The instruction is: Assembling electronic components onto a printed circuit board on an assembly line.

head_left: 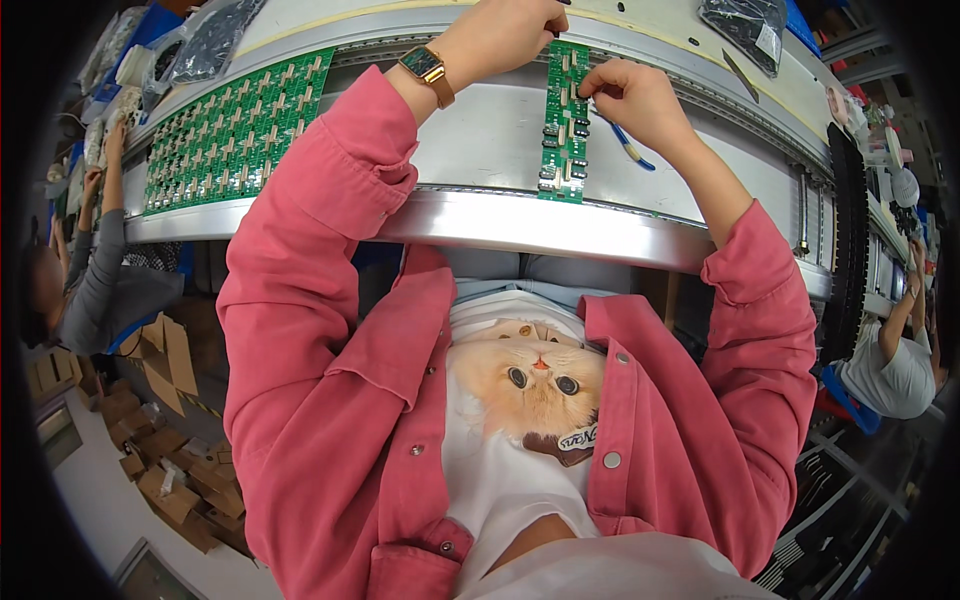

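Observation:
A narrow green circuit board [566,135] with several small black and silver parts lies across the metal rails in front of me. At its far end is my left hand [515,35], fingers bent and pinched together; what they hold, if anything, cannot be made out. My right hand [632,98] is at the board's right edge, thumb and forefinger pinched close to the parts, and I cannot see what is between them. Just right of the board, partly below my right hand, lies a hand tool with blue and yellow handles [632,150].
Several populated green boards [235,130] sit together on the rails at left. A silver front rail [480,215] runs along my side. Tweezers [741,76] and a dark plastic bag [748,30] lie at the far right. Co-workers sit on both sides; cardboard boxes [175,480] are stacked lower left.

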`<state>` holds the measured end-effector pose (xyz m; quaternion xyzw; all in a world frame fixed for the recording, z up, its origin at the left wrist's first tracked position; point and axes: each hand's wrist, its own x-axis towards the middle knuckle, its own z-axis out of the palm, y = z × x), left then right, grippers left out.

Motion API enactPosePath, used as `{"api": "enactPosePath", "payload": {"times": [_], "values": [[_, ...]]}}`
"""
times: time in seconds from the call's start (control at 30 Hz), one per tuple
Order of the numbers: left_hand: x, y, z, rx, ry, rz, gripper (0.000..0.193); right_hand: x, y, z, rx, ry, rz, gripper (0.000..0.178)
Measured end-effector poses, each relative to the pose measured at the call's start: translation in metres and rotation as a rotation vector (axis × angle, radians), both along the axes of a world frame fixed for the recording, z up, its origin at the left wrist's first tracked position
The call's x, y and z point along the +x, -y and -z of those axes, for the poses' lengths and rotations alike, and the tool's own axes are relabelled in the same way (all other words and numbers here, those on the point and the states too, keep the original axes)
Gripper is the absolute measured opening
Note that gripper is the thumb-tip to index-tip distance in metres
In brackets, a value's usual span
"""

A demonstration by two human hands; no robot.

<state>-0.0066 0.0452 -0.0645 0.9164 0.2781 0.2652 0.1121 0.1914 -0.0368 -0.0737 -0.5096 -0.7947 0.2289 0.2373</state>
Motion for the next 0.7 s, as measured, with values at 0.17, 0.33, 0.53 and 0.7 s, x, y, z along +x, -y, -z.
{"api": "enactPosePath", "payload": {"times": [0.17,0.33,0.53,0.7], "values": [[-0.002,0.024,-0.017,-0.124,-0.132,-0.057,0.014,0.0,-0.008,-0.005,0.096,0.054,0.078,0.013],[-0.002,0.047,-0.024,-0.052,-0.125,-0.078,0.013,0.013,-0.062,-0.009,0.375,0.195,0.225,0.02],[0.006,0.063,-0.017,-0.073,-0.154,-0.156,0.008,0.026,-0.118,0.002,0.241,0.461,0.475,0.019],[0.006,0.068,-0.015,-0.063,-0.159,-0.19,0.007,0.024,-0.129,0.007,0.342,0.653,0.464,0.022]]}}
